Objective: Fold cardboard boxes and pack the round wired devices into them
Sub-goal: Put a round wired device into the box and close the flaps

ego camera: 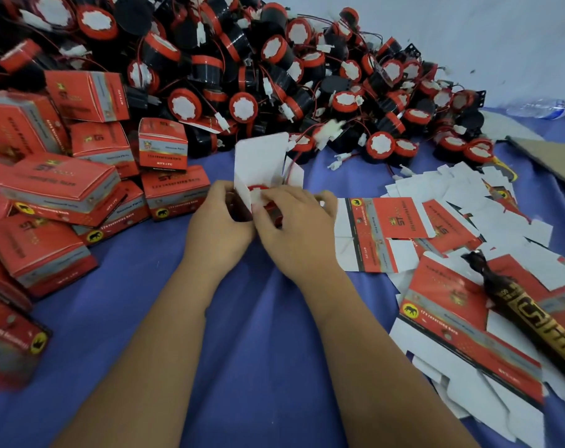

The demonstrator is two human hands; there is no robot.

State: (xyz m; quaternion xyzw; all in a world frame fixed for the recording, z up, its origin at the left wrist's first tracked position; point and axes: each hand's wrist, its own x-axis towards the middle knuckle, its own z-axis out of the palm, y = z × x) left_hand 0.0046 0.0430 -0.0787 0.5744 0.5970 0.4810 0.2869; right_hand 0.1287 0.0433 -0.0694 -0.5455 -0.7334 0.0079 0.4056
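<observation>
Two bare forearms reach away from us over the blue cloth (261, 334), and our hands meet at its middle. Our left hand (221, 221) curls its fingers round the left side of a half-folded box (261, 163), and our right hand (294, 221) grips the right side, thumb pressing at the opening. The box stands with its white flaps raised, and inside it we see the red rim of a round device (258, 189), so both hands are clamped on that box with the device seated in it.

Near right, a dark patterned tube-shaped thing (529, 318) lies across a spread of flat unfolded box blanks (468, 334), red printed sides and white backs mixed. More blanks fan out further right of our hands.

On the left, finished red boxes (64, 189) lie heaped, some upright, some tilted, touching one another, from the near left edge to the middle distance.

Far beyond our hands, a large pile of round black-and-red wired devices (274, 69) fills the far part of the cloth, thin red wires and white connectors tangled through it. At the far right, a clear plastic bottle (542, 108) lies on its side, beside a brown cardboard sheet (552, 156).
</observation>
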